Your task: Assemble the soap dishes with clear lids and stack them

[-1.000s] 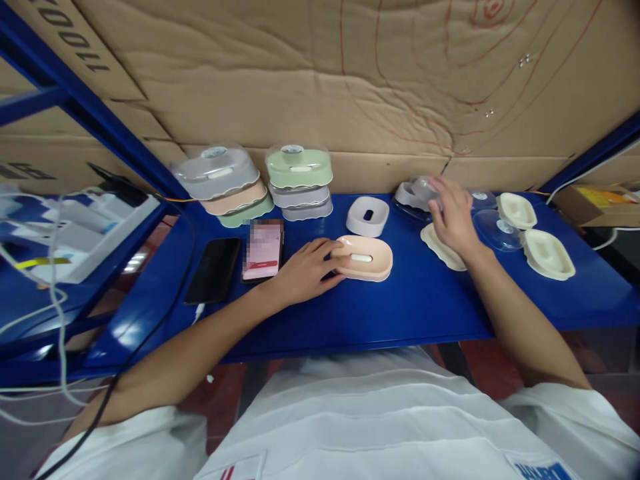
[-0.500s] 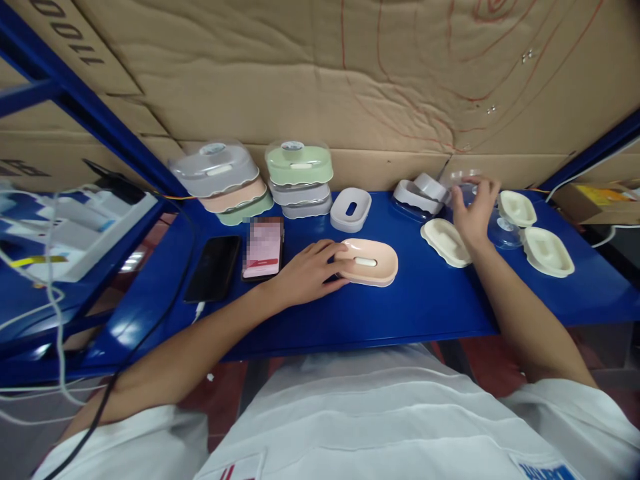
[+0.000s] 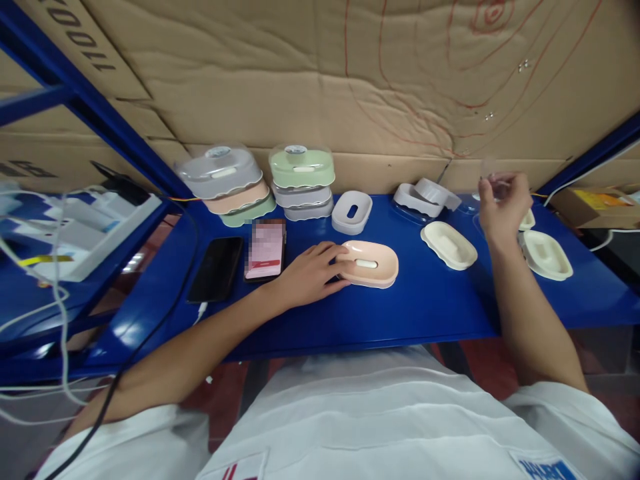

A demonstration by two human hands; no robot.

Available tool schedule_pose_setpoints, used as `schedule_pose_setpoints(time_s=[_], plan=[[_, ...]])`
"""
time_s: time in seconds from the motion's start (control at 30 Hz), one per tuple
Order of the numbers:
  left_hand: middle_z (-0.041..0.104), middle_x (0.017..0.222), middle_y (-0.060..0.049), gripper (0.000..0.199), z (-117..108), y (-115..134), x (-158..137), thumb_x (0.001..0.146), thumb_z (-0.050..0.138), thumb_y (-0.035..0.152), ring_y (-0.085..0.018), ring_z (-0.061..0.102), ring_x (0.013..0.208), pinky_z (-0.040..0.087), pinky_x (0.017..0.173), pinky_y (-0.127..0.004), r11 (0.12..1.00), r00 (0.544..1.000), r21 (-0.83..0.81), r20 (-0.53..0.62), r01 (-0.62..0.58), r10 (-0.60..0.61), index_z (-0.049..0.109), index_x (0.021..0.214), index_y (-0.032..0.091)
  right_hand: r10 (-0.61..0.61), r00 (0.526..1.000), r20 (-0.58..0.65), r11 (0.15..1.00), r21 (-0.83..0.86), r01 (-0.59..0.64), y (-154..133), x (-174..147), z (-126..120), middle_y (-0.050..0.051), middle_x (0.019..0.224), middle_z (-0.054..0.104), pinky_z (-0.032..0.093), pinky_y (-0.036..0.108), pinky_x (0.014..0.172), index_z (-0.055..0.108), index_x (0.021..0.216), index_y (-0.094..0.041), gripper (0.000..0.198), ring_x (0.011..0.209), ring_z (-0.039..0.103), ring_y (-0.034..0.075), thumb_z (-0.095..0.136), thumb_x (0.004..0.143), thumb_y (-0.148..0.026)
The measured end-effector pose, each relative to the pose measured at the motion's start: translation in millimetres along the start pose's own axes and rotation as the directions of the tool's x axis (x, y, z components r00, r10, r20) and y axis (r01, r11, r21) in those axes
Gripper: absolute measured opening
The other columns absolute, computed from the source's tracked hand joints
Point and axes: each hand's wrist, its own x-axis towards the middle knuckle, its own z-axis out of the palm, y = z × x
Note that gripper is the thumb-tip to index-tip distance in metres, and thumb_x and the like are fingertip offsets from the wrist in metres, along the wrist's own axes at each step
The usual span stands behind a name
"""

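A peach soap dish point(image 3: 383, 257) with a white slot insert lies on the blue table. My left hand point(image 3: 320, 270) holds its left rim, fingers over the top edge and thumb at the near side. To the right, my right hand point(image 3: 507, 200) is raised above the tabletop, pinching a clear plastic lid point(image 3: 492, 171) that is blurred and hard to see. Beneath and beside that hand are cream soap dish parts: one cream tray point(image 3: 449, 245) to its left, another cream tray point(image 3: 547, 255) to its right. A third cream piece is mostly hidden behind the wrist.
Two stacks of soap dishes, one grey-topped point(image 3: 220, 173) and one green-topped point(image 3: 303, 168), stand at the back left. A grey slotted tray point(image 3: 351, 213) and grey parts point(image 3: 420, 198) sit along the back. Two phones, a black one point(image 3: 216, 269) and a lit one point(image 3: 266, 250), lie at left.
My right hand has moved to the right and slightly up, with the clear lid in it. The left hand stays on the peach soap dish.
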Motion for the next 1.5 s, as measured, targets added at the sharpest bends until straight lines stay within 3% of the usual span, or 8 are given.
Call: schedule_pose_setpoints(time_s=[0.13,0.3,0.43,0.63,0.8,0.93,1.03,1.5], plan=[[0.072,0.13,-0.013,0.051,-0.3,0.4,1.5,0.1,0.075,0.051,-0.031,0.066,0.114,0.058,0.102,-0.046,0.999,0.999,0.005,-0.002,0.033,-0.033,0.065,0.139,0.019,0.187,0.958,0.215,0.808,0.521,-0.275,-51.5,-32.0,9.7,0.002,0.094,0.066,0.059,0.041,0.081,0.045,0.088,-0.029,0.039,0.08,0.064,0.02,0.079,0.082,-0.048],[0.072,0.122,-0.012,0.065,-2.2,6.1,1.3,0.099,0.072,0.06,-0.03,0.069,0.114,0.058,0.102,-0.043,0.995,0.996,-0.036,0.01,0.092,-0.092,0.058,0.147,0.019,0.17,0.695,0.698,0.668,0.437,-0.602,-99.5,-93.0,28.0,-0.001,0.078,0.064,0.055,0.034,0.074,0.047,0.073,-0.025,0.055,0.074,0.062,0.017,0.083,0.082,-0.067],[0.066,0.126,-0.01,0.082,-2.8,7.3,-1.2,0.101,0.073,0.056,-0.027,0.07,0.113,0.061,0.097,-0.039,0.989,0.992,-0.083,0.041,0.125,-0.122,0.037,0.167,0.025,-0.005,0.688,0.726,0.973,0.164,-0.165,-102.0,-103.8,25.3,-0.003,0.058,0.048,0.035,0.031,0.062,0.044,0.063,-0.024,0.066,0.059,0.045,0.014,0.063,0.093,-0.079],[0.052,0.146,-0.014,0.084,-3.3,4.0,-1.4,0.094,0.08,0.057,-0.032,0.064,0.128,0.066,0.091,-0.042,0.972,0.98,-0.125,0.041,0.2,-0.196,0.042,0.165,0.033,-0.072,0.568,0.82,0.917,-0.169,0.36,-95.7,-96.2,11.8,0.004,0.063,0.059,0.028,0.035,0.063,0.047,0.058,-0.023,0.073,0.061,0.05,0.018,0.037,0.106,-0.077],[0.052,0.148,-0.013,0.085,-0.4,2.9,-2.1,0.092,0.082,0.058,-0.033,0.064,0.131,0.065,0.1,-0.047,0.946,0.972,-0.221,0.047,0.237,-0.232,0.044,0.164,0.032,-0.28,0.654,0.703,0.918,-0.003,0.397,-95.6,-98.8,13.5,0.016,0.12,0.073,0.055,0.04,0.088,0.071,0.109,-0.02,0.057,0.108,0.072,0.03,0.051,0.104,-0.072],[0.052,0.151,-0.017,0.079,3.7,-0.1,-3.6,0.096,0.079,0.054,-0.036,0.059,0.14,0.06,0.11,-0.053,0.968,0.987,-0.199,-0.013,0.152,-0.157,0.045,0.164,0.029,-0.476,0.403,0.782,0.848,0.286,0.446,-91.9,-105.9,17.2,0.015,0.18,0.028,0.04,0.055,0.129,0.036,0.17,-0.028,0.076,0.165,0.032,0.035,0.06,0.105,-0.061],[0.052,0.152,-0.018,0.071,5.7,-2.0,-4.7,0.101,0.074,0.047,-0.035,0.058,0.142,0.059,0.111,-0.053,0.983,0.99,-0.144,-0.067,0.115,-0.126,0.046,0.163,0.028,-0.515,0.297,0.804,0.816,0.352,0.459,-86.4,-115.7,24.3,0.01,0.182,0.025,0.034,0.057,0.133,0.027,0.175,-0.035,0.075,0.169,0.023,0.033,0.058,0.109,-0.051],[0.05,0.157,-0.018,0.071,8.1,-5.1,-4.6,0.101,0.071,0.032,-0.034,0.058,0.144,0.058,0.115,-0.05,0.982,0.988,-0.152,-0.087,0.11,-0.124,0.041,0.165,0.027,-0.557,0.379,0.739,0.647,0.1,0.756,-84.5,-139.4,36.3,0.021,0.169,0.047,0.053,0.048,0.121,0.044,0.168,-0.021,0.071,0.16,0.042,0.035,0.062,0.106,-0.05]])
